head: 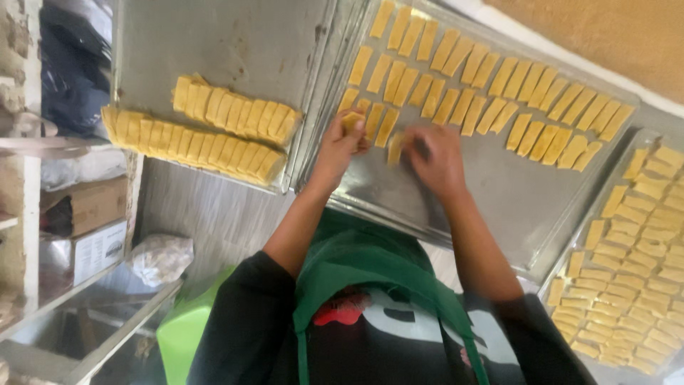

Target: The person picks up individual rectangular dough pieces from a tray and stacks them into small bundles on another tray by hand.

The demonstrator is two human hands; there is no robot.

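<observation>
Item: laying cut dough strips onto a baking tray, seen from the head camera looking down. The left hand (340,146) is closed around one pale yellow strip (350,121), pinched at the near-left end of the middle tray (499,207); the right hand (434,160) has its fingers curled down over a second strip (394,148) just beside the first, apparently pressing or setting it on the metal, though whether it truly grips the strip cannot be told. The middle tray carries two fuller rows of strips (491,75) running toward its far right corner, with a third row begun under the hands; its near half is bare metal. Supply: a left tray (214,36) bears two tightly packed blocks of uncut-looking or stacked strips (192,139), touching edge to edge. A third tray (627,264) at the right is densely covered with placed strips. Handling note, as a judgement: the strips look soft, so each is best held lightly by its ends, laid at the same slant as its neighbours, and kept just apart from them so none fuse. Continuing the row rightward keeps the sleeves off pieces already set. Also present: a green apron (370,264), cardboard boxes (89,228) on shelving at left, and a tan wall (613,28) beyond the surface.
</observation>
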